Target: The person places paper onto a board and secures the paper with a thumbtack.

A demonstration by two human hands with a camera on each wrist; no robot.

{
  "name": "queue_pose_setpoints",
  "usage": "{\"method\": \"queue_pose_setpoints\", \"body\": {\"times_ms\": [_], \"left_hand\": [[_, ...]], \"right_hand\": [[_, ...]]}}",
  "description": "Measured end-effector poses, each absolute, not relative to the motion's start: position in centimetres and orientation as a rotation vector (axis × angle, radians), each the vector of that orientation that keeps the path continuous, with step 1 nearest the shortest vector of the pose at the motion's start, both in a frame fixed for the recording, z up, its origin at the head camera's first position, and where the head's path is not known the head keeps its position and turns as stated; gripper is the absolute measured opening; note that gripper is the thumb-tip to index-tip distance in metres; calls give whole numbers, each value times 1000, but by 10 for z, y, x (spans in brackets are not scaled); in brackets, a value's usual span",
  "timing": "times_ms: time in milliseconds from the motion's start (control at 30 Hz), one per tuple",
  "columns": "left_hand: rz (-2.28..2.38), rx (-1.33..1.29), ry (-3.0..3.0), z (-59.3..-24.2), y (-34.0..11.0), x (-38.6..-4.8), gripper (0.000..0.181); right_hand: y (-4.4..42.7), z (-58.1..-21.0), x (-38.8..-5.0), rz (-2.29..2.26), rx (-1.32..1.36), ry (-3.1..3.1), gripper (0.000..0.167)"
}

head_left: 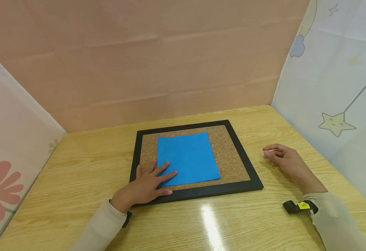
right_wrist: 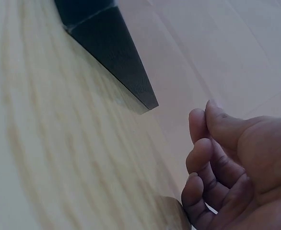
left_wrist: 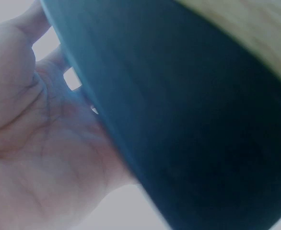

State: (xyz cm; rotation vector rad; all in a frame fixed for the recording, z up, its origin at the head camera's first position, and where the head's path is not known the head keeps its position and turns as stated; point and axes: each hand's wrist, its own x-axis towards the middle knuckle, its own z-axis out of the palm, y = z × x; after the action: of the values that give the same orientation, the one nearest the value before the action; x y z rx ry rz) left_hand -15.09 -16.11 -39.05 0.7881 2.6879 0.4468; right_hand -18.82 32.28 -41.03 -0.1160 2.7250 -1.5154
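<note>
A blue sheet (head_left: 186,158) lies on a cork board (head_left: 231,157) with a black frame (head_left: 214,189). My left hand (head_left: 146,184) rests over the board's near left corner, fingers spread. Two of its fingers lie on the sheet's lower left part, and the thumb is over the frame. In the left wrist view the frame's dark edge (left_wrist: 179,110) crosses in front of the palm (left_wrist: 49,139). To the right of the board, my right hand (head_left: 284,160) hangs loosely curled, apart from the frame. Thumb and index tips meet in the right wrist view, with nothing visible between them.
The board sits on a wooden table (head_left: 88,167). A peach cloth backdrop (head_left: 170,69) stands behind it, with patterned cloths at left and right. A black strap with a yellow label (head_left: 303,205) is on the right wrist. A tiny white speck (head_left: 213,145) shows on the cork.
</note>
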Motion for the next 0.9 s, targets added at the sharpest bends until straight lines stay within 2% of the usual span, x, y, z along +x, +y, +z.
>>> {"method": "queue_pose_setpoints", "body": {"times_ms": [667, 900], "left_hand": [[453, 797, 2693, -386, -162, -150, 63], [462, 798, 2674, -388, -161, -150, 63]], "right_hand": [[317, -410, -190, -1454, -196, 2779, 34], [296, -395, -196, -1351, -292, 2758, 34]]}}
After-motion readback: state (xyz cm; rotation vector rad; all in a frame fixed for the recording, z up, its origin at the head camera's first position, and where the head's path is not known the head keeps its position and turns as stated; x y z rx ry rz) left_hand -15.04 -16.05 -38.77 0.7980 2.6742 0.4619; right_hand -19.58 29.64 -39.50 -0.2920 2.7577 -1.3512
